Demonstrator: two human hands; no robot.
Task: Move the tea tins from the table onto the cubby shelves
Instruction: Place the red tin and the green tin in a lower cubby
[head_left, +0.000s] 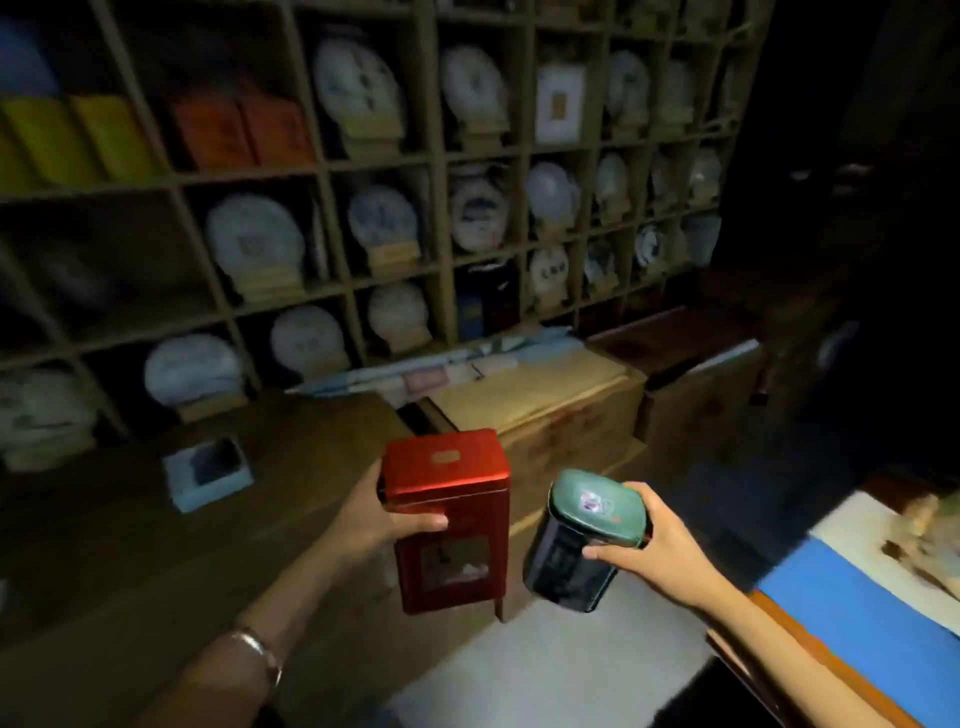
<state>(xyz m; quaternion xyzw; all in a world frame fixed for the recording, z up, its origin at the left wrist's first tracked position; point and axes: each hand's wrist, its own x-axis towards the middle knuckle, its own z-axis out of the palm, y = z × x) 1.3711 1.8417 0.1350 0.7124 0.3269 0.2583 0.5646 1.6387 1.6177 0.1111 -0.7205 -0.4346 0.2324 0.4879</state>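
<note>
Two tins (447, 519) in hands (363, 519)

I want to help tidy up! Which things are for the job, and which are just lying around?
For the job:
red tin in left hand
green-lidded tin in right hand
cubby shelves

Just lying about:
small blue box
wooden crates
folded papers

Left hand (363, 519), right hand (657, 551) gripping.

Tea shop: wooden cubby shelves (441, 156) of wrapped tea cakes (254, 239) on stands, boxes.
</note>
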